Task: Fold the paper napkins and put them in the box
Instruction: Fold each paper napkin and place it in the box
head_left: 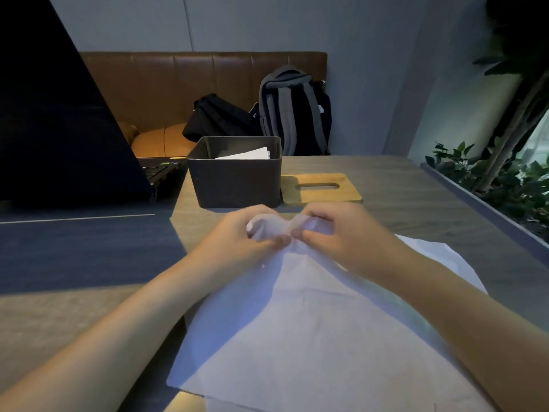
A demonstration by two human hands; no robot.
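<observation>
A large white paper napkin (312, 331) lies spread on the table in front of me, its far edge lifted. My left hand (246, 233) and my right hand (335, 230) both pinch that far edge, close together, just in front of the dark grey box (234, 185). The box stands open, and folded white napkins (246, 154) show inside it. More white napkin paper (445, 257) lies under my right forearm.
A wooden lid with a slot (320, 188) lies right of the box. An open laptop (68, 138) stands at the left. Two backpacks (291, 111) sit on a brown bench behind the table. A planter with green leaves (505, 179) borders the right side.
</observation>
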